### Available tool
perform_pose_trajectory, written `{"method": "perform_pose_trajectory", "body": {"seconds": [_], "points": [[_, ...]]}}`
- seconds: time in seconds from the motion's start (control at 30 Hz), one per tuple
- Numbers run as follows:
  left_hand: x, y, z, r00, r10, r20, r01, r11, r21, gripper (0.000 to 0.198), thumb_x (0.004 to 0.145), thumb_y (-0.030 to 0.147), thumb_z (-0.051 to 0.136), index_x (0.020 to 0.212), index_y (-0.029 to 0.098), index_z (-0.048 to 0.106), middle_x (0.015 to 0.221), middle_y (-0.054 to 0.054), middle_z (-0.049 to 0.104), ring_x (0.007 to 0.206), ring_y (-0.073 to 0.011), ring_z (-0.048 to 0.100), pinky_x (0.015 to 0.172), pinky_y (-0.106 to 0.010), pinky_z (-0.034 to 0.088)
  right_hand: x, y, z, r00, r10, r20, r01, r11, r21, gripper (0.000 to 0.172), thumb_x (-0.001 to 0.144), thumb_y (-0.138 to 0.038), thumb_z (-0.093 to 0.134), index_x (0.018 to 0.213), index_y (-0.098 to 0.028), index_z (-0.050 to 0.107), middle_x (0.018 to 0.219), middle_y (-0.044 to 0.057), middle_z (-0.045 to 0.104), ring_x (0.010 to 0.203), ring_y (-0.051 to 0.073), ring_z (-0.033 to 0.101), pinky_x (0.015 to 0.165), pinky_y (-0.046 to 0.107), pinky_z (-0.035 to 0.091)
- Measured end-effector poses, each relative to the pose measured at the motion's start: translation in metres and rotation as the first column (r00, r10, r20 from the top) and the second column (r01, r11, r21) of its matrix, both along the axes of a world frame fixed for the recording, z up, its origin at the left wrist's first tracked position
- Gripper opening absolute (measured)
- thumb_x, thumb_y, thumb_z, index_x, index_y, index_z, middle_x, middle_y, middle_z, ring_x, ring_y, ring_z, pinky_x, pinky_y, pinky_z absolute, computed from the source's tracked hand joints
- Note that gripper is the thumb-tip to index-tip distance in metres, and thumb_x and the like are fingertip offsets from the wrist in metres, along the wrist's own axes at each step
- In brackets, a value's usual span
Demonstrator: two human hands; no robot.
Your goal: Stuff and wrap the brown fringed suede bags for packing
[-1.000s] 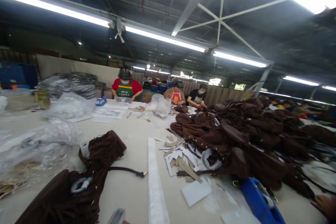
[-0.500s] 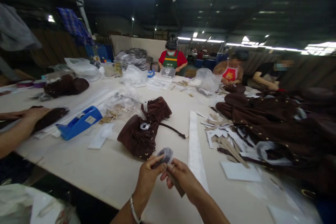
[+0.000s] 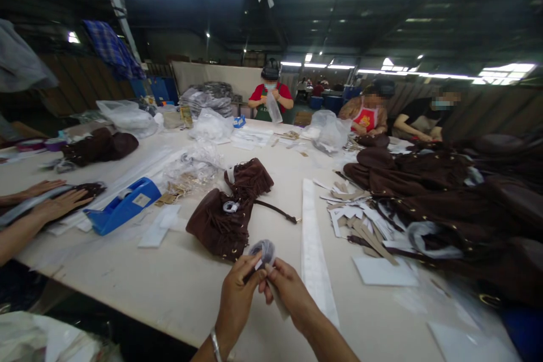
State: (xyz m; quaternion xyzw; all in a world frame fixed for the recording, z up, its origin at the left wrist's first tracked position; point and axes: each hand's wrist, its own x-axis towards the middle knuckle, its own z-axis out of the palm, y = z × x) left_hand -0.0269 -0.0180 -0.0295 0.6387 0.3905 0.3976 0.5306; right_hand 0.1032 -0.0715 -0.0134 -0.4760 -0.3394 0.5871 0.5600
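Note:
My left hand is closed round a small coil that looks like a dark strap rolled up in translucent wrap. A small white patch shows on it by the fingertips. My right hand pinches a narrow tan-grey strip against the coil's near side, its loose end hanging down. The fingers hide where strip and coil meet. Just beyond my hands lies a dark brown fringed bag, with a pale wrapped ring on it and a thin strap stretching right.
A blue tape dispenser stands left, near a co-worker's hands on a brown piece. White and tan strips are heaped right, beside piled brown bags. A long white strip crosses the table. Several people work across it.
My hands still hold the coil and strip; the strip has turned and shows paler. The co-worker's hands at left have spread flatter. The person opposite has raised a clear bag towards the face.

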Motion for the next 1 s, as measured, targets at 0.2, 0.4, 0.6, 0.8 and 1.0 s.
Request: {"method": "perform_pose_trajectory", "body": {"seconds": [0.2, 0.4, 0.6, 0.8, 1.0], "points": [[-0.001, -0.010, 0.005, 0.992, -0.013, -0.124, 0.028, 0.992, 0.120, 0.041, 0.093, 0.040, 0.050, 0.132, 0.030, 0.054, 0.126, -0.006, 0.060, 0.117, -0.0213, 0.054, 0.103, -0.032, 0.040, 0.000, 0.000, 0.006, 0.998, -0.021, 0.066, 0.023, 0.999, -0.027, 0.041, 0.083, -0.056, 0.057, 0.089, -0.016, 0.051, 0.063, -0.002, 0.061, 0.043, 0.007, 0.045, 0.046, 0.020, 0.034], [0.000, 0.003, 0.000, 0.998, -0.043, -0.047, 0.038, 0.993, -0.110, 0.044, 0.083, 0.046, 0.064, 0.119, 0.020, 0.066, 0.117, -0.008, 0.068, 0.110, -0.0262, 0.060, 0.100, -0.036, 0.043, 0.004, 0.002, 0.002, 0.985, 0.013, 0.171, -0.005, 0.999, -0.046, 0.036, 0.084, -0.051, 0.053, 0.093, -0.016, 0.051, 0.060, -0.004, 0.059, 0.041, 0.006, 0.044, 0.043, 0.020, 0.033], [0.003, 0.008, -0.004, 0.999, -0.045, 0.021, 0.049, 0.967, -0.249, 0.059, 0.075, 0.050, 0.071, 0.121, 0.014, 0.064, 0.103, -0.009, 0.072, 0.094, -0.0263, 0.064, 0.087, -0.037, 0.050, 0.008, 0.006, -0.007, 0.940, 0.047, 0.339, -0.032, 0.998, -0.049, 0.025, 0.087, -0.041, 0.047, 0.093, -0.017, 0.050, 0.059, -0.004, 0.058, 0.043, 0.008, 0.048, 0.043, 0.020, 0.038], [0.005, 0.004, -0.003, 1.000, 0.001, 0.022, 0.004, 0.969, -0.247, 0.056, 0.072, 0.049, 0.072, 0.115, 0.013, 0.068, 0.096, -0.008, 0.074, 0.092, -0.0269, 0.065, 0.086, -0.037, 0.051, 0.013, 0.009, -0.001, 0.926, 0.156, 0.345, -0.108, 0.982, -0.153, 0.019, 0.085, -0.034, 0.045, 0.094, -0.017, 0.051, 0.064, -0.001, 0.063, 0.045, 0.010, 0.055, 0.044, 0.023, 0.045], [0.004, 0.004, 0.005, 0.997, -0.069, 0.039, 0.076, 0.968, -0.239, 0.049, 0.075, 0.045, 0.069, 0.115, 0.018, 0.069, 0.096, -0.005, 0.074, 0.088, -0.0251, 0.065, 0.079, -0.033, 0.053, 0.017, 0.004, 0.019, 0.896, 0.241, 0.373, -0.168, 0.961, -0.217, 0.021, 0.082, -0.035, 0.048, 0.094, -0.017, 0.049, 0.061, -0.001, 0.063, 0.043, 0.010, 0.053, 0.042, 0.021, 0.042]]}}
